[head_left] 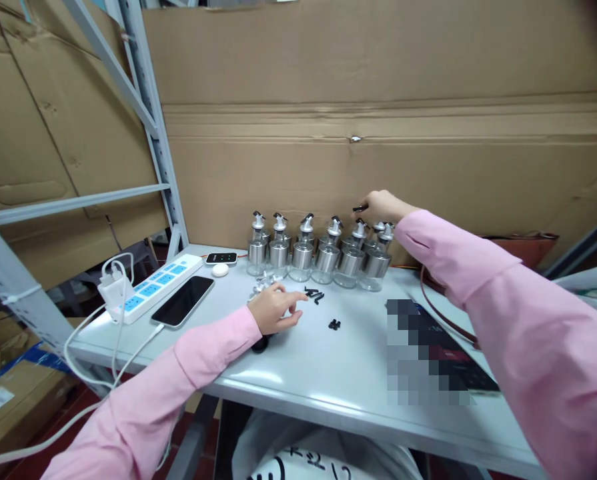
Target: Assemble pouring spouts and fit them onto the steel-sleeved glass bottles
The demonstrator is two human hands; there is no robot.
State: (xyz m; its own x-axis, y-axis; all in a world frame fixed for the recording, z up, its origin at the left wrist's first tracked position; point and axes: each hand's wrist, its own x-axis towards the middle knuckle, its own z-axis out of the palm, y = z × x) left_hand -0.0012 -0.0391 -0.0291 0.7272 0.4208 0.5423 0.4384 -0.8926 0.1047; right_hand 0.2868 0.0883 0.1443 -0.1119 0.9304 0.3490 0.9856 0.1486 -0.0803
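My right hand (379,205) is at the back row of glass dispenser bottles (327,257), fingers closed on a small black spout piece (361,208). Whether this piece is joined to a bottle behind is hidden. The bottles have steel bands and silver pour tops with black tips. Over the table's middle hovers my left hand (277,310), open, its index finger stretched toward some thin black pieces (314,294). Silver bottle tops (264,283) lie just behind it. A black round thing (261,345) shows partly below its wrist. Small black bits (335,325) form another pile to its right.
On the left are a white power strip (151,291) with plugged-in cables, a phone (184,301), a small black-and-white device (221,259) and a white round case (220,270). A dark flat packet (448,347), partly blurred, and a brown strap (445,307) lie right. Cardboard (378,80) stands behind.
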